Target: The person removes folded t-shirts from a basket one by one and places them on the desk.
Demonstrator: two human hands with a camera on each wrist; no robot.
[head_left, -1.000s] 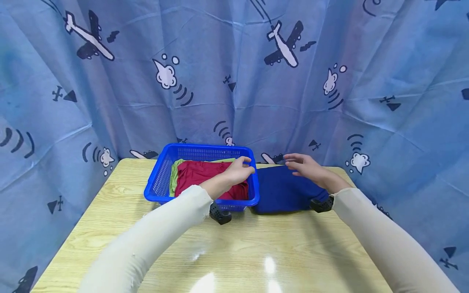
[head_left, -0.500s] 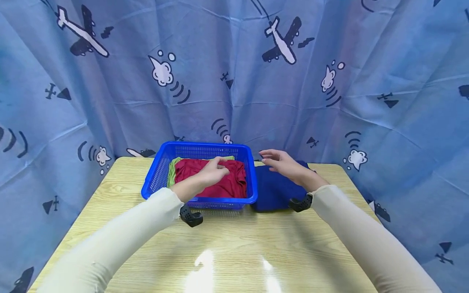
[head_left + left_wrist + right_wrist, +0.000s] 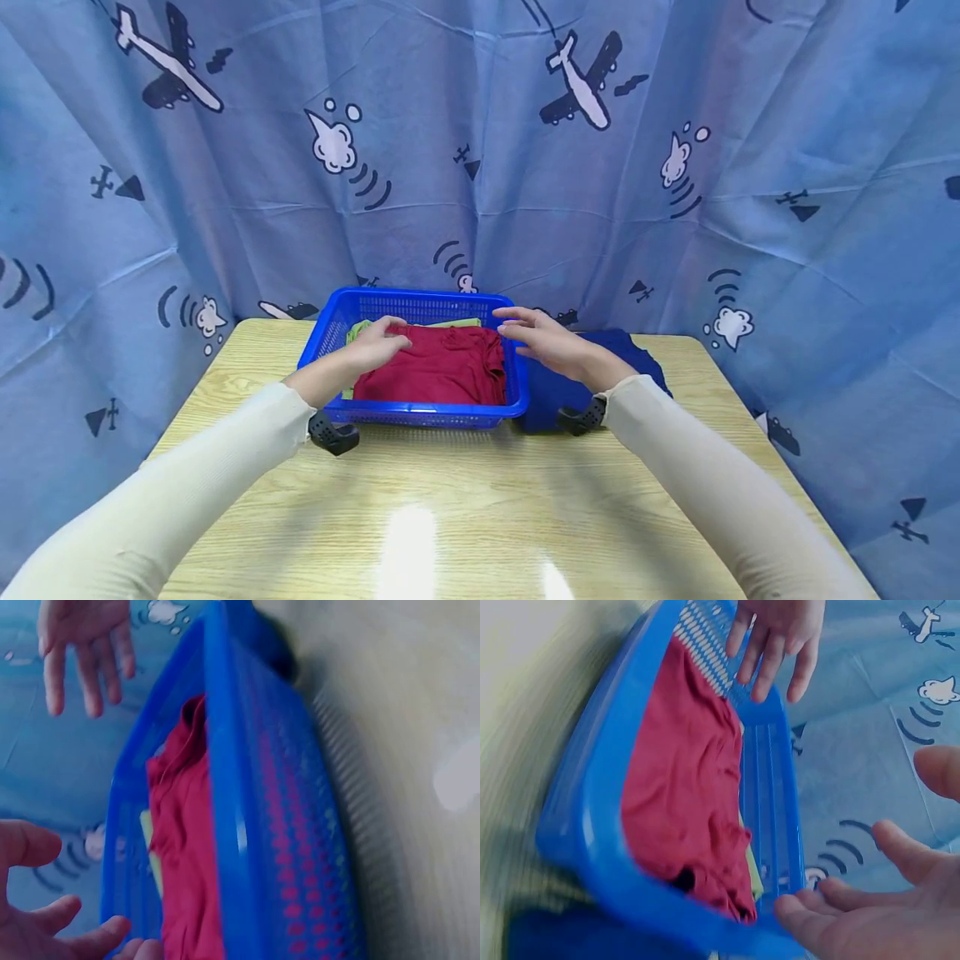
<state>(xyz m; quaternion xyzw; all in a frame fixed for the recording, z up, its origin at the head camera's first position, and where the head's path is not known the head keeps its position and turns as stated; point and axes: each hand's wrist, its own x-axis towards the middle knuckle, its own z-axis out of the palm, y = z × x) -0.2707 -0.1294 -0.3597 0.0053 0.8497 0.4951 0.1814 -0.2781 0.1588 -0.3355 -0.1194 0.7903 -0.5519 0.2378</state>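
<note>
A blue plastic basket [image 3: 420, 410] stands toward the back of the table, holding a folded red garment [image 3: 431, 367] on top of a lime-green cloth [image 3: 459, 322]. Over the basket's left part hovers my left hand [image 3: 372, 346], its fingers loosely extended and holding nothing. My right hand [image 3: 546, 340] is above the basket's right rim, fingers spread and nothing in them. Partly hidden beneath the right forearm, a dark blue folded cloth [image 3: 547, 400] lies against the basket's right side. Both wrist views show the red garment [image 3: 686, 780] with the hands apart from it.
The wooden table [image 3: 450, 483] extends in front of the basket, with light glare on it. A blue curtain [image 3: 480, 150] printed with planes hangs right behind the table and along its sides.
Both hands have moved left in the head view, the left one across the basket to its left part, the right one from over the dark blue cloth to the basket's right rim.
</note>
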